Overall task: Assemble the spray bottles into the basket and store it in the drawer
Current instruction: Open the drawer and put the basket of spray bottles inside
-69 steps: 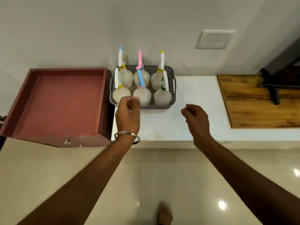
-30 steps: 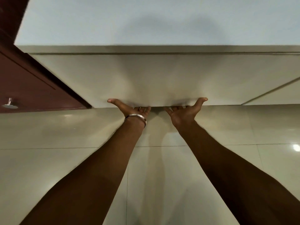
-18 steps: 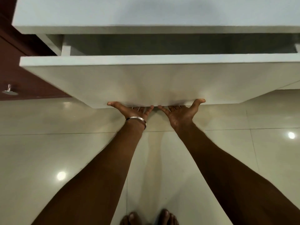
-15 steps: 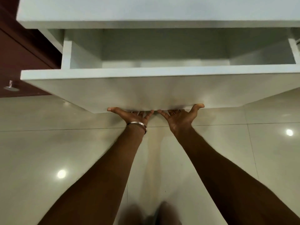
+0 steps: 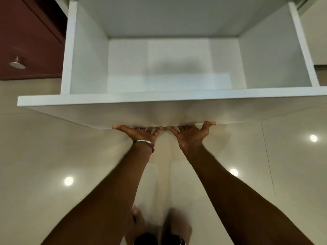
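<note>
A large white drawer stands pulled far out, and its bare inside shows from above. My left hand, with a metal bangle at the wrist, and my right hand sit side by side under the bottom edge of the drawer front. Both palms face up, fingers hooked behind that edge, thumbs spread outward. The basket and the spray bottles are out of view.
A dark red cabinet front with a round metal knob stands to the left of the drawer. Glossy beige floor tiles lie below, and my feet show blurred at the bottom.
Both hands left the counter, went under the drawer front and drew it toward me. The drawer went from closed to wide open, and the view tilted down.
</note>
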{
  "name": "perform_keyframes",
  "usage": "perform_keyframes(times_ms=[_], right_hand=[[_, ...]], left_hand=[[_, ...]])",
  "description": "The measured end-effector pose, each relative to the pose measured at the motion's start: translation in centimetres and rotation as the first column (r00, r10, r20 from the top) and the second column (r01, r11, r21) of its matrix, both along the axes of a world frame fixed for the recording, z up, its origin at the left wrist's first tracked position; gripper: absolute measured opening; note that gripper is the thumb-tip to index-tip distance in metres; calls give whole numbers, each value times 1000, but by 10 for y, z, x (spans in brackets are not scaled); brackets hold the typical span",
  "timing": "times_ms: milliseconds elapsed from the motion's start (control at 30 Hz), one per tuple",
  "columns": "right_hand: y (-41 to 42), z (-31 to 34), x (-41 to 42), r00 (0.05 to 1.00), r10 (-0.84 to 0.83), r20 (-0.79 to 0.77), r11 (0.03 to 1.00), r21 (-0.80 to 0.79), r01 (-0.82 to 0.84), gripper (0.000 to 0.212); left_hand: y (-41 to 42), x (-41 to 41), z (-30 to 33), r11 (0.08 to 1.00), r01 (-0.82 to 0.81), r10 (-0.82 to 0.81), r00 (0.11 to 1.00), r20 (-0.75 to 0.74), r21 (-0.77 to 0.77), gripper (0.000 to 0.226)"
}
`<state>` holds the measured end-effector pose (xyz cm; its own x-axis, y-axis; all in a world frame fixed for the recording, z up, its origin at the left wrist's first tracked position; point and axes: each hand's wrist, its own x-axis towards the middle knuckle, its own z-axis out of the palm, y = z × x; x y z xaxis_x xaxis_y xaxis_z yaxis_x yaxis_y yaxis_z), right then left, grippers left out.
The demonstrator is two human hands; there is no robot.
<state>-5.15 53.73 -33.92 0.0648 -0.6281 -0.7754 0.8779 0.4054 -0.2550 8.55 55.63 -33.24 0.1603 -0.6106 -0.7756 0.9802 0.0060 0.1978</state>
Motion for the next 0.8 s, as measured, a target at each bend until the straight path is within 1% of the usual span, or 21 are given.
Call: perform_keyframes(times_ms=[100,267,400,467,600,800], right_hand=[[18,-3,-5,1000,-3,-13,1000,-5,3,104],[46,-3,-10,1000,9,-13,1000,-12,-9,105],[55,-3,-14,1000,13,-22,1000,-4,-13,103],[89,-1,-23,1000,-12,-1,1000,-19,12,102],[101,-3,-21,1000,-18,18,1000,-9,18,104],[106,-5,-26,1000,-16,20,999,-31,16,101]], left_hand=[[19,-4,-3,1000,18,-18,1000,10,-12,109],[47,-11,-4,999,25,-25,1000,14,-31,108],[56,-13,-4,1000,5,-5,1000,-22,-5,109],[88,-26,4,1000,2,-2,1000,3,11,110],[98,-21,-2,999,-27,27,999,-22,25,111],[103,-24,-3,1000,-24,24,1000,-2,15,109]])
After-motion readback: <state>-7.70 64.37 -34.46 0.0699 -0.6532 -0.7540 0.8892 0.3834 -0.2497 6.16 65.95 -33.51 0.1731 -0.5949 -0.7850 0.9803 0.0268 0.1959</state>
